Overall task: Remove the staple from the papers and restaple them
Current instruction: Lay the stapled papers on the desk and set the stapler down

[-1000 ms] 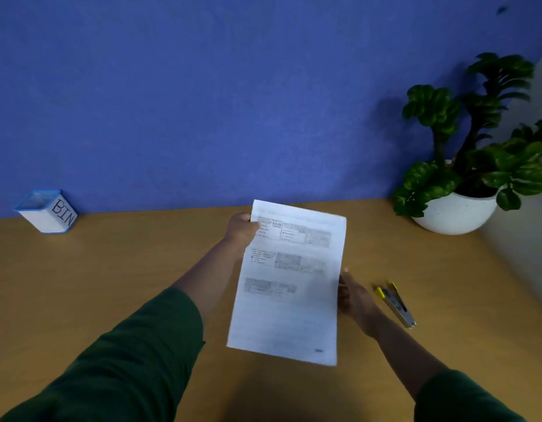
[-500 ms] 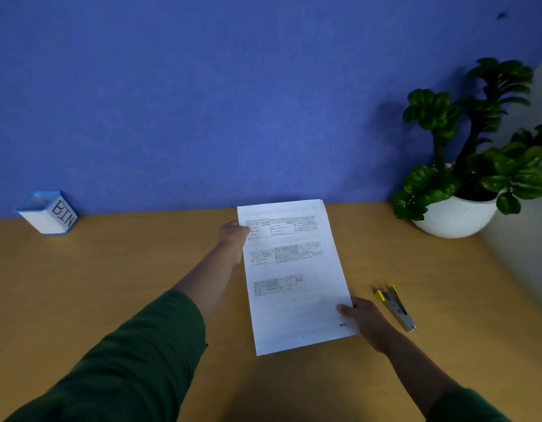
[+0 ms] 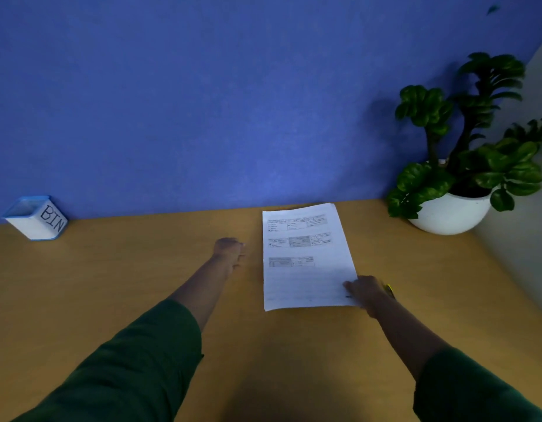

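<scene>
Head view: papers (image 3: 306, 257) lie flat on the wooden desk (image 3: 111, 284), between the two hands.
Left hand (image 3: 228, 249): apart from the sheets, fingers loosely curled, holding nothing.
Right hand (image 3: 365, 292): rests on the near right corner of the papers; whether it pinches or only presses there, I cannot tell.
Stapler (image 3: 389, 290): mostly hidden behind the right hand, only a yellow tip shows.
Staple: too small to make out.
Bin (image 3: 35, 217): far left, well apart.
Doing it well: likely square the sheets first, pin them flat with one hand, then find the stapled corner before reaching for the tool.
</scene>
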A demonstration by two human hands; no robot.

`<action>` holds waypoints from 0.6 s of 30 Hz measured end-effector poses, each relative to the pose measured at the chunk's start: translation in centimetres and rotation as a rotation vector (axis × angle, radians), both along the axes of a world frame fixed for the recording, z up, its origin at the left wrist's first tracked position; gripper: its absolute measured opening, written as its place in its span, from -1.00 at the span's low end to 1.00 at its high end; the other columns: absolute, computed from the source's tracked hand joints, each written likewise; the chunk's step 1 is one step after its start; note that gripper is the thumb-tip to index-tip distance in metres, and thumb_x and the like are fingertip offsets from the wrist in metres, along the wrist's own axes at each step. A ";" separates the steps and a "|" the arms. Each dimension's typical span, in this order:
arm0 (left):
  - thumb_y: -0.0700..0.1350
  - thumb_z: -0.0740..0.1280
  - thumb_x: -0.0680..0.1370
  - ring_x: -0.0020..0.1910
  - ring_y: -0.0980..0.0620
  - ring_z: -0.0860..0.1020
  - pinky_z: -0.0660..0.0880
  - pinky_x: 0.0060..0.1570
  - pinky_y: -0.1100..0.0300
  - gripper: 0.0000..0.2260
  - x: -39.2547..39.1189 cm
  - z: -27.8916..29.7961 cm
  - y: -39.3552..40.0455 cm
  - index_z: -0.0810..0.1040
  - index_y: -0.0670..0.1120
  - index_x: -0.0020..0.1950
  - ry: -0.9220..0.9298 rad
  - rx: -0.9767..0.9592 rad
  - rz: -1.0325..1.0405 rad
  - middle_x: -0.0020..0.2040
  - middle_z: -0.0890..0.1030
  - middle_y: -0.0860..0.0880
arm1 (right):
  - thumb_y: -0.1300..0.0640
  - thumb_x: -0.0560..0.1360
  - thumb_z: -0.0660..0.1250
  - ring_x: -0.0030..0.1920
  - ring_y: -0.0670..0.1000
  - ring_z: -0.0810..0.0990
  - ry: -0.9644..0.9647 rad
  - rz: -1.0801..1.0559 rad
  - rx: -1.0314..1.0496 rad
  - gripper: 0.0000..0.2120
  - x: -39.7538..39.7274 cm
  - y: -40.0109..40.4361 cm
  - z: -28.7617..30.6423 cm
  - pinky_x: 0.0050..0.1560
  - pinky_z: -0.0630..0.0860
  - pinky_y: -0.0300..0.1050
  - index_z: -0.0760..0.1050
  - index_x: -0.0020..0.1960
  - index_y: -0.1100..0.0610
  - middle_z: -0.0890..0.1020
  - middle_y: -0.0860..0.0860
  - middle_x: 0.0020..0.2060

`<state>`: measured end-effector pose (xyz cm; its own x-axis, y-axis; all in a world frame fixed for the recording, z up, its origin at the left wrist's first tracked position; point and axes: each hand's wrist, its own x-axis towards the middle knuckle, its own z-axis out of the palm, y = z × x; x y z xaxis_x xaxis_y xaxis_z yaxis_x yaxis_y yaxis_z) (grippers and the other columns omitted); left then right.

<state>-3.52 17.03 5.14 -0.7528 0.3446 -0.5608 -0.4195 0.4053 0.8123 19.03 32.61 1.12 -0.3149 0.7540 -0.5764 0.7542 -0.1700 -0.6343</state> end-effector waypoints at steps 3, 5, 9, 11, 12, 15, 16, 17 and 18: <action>-0.28 0.20 0.57 -0.03 -0.06 0.50 0.38 -0.11 0.12 -0.90 0.0 -0.4 -0.2 0.50 -0.14 -0.01 0.003 -0.025 0.009 0.01 0.55 -0.14 | 0.18 0.51 0.28 0.24 0.06 0.50 -0.357 0.373 0.287 -0.58 -0.6 0.1 0.1 0.11 0.45 -0.15 0.28 0.33 0.13 0.49 0.06 0.25; -0.27 0.20 0.57 -0.06 -0.05 0.51 0.39 -0.18 0.13 -0.86 -0.2 -0.7 -0.4 0.49 -0.13 -0.15 0.014 -0.043 0.022 -0.02 0.56 -0.12 | 0.20 0.53 0.24 0.17 0.01 0.52 -0.374 0.365 0.288 -0.61 -1.1 1.0 -0.1 -0.08 0.45 -0.25 0.30 0.34 0.13 0.51 0.03 0.17; -0.26 0.18 0.57 -0.16 -0.02 0.52 0.38 -0.25 0.15 -0.83 -0.6 -1.1 -0.7 0.49 -0.10 -0.18 0.021 -0.054 0.032 -0.04 0.57 -0.12 | 0.21 0.53 0.24 0.16 0.09 0.55 -0.036 0.057 0.066 -0.63 -1.9 2.6 -2.2 -0.20 0.43 -0.21 0.37 0.33 0.20 0.55 0.09 0.18; -0.26 0.18 0.57 -0.16 -0.04 0.52 0.39 -0.23 0.14 -0.78 -0.7 -1.2 -1.0 0.47 -0.08 -0.24 0.028 -0.067 0.037 -0.05 0.56 -0.13 | 0.27 0.48 0.30 0.01 0.11 0.55 0.080 -0.092 -0.010 -0.65 -2.5 3.4 -2.3 -0.21 0.47 -0.12 0.45 0.25 0.29 0.56 0.14 -0.04; -0.26 0.17 0.58 -0.19 -0.03 0.51 0.39 -0.22 0.14 -0.76 -0.7 -1.3 -1.1 0.45 -0.08 -0.27 0.031 -0.070 0.038 -0.05 0.56 -0.13 | 0.27 0.46 0.32 -0.07 0.12 0.52 0.064 -0.109 0.014 -0.68 -2.6 3.6 -2.4 -0.19 0.48 -0.07 0.48 0.20 0.31 0.54 0.13 -0.13; -0.24 0.16 0.58 -0.29 0.04 0.49 0.38 -0.12 0.12 -0.78 -0.9 -1.6 -1.3 0.46 -0.08 -0.24 0.027 -0.075 0.045 -0.05 0.56 -0.12 | 0.26 0.44 0.33 -0.16 0.17 0.53 -0.003 -0.099 0.061 -0.76 -3.1 3.6 -2.5 -0.14 0.52 0.02 0.49 0.08 0.33 0.53 0.18 -0.16; -0.24 0.16 0.58 -0.27 0.03 0.50 0.38 -0.09 0.11 -0.80 -0.9 -1.7 -1.4 0.47 -0.09 -0.21 0.026 -0.076 0.044 -0.04 0.56 -0.12 | 0.26 0.44 0.32 -0.16 0.17 0.53 -0.003 -0.090 0.064 -0.77 -3.2 3.5 -2.3 -0.13 0.53 0.03 0.49 0.07 0.33 0.53 0.19 -0.14; -0.24 0.16 0.58 -0.23 0.00 0.52 0.37 -0.07 0.11 -0.84 -0.9 -1.7 -1.5 0.50 -0.11 -0.14 0.023 -0.072 0.043 -0.03 0.56 -0.12 | 0.26 0.44 0.32 -0.16 0.18 0.54 -0.001 -0.083 0.077 -0.77 -3.4 3.5 -2.3 -0.11 0.55 0.03 0.49 0.08 0.32 0.55 0.20 -0.13; -0.24 0.16 0.59 -0.17 -0.02 0.53 0.37 -0.07 0.11 -0.86 -0.8 -1.6 -1.5 0.51 -0.12 -0.04 0.021 -0.068 0.042 -0.03 0.56 -0.12 | 0.26 0.45 0.31 -0.15 0.18 0.55 -0.009 -0.072 0.100 -0.77 -3.4 3.6 -2.1 -0.08 0.56 0.04 0.49 0.08 0.32 0.57 0.21 -0.10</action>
<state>-4.31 15.49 3.50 -0.7777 0.2744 -0.5656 -0.4202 0.4423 0.7923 15.62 36.19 -1.03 -0.2531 0.8285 -0.4994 0.7478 -0.1600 -0.6444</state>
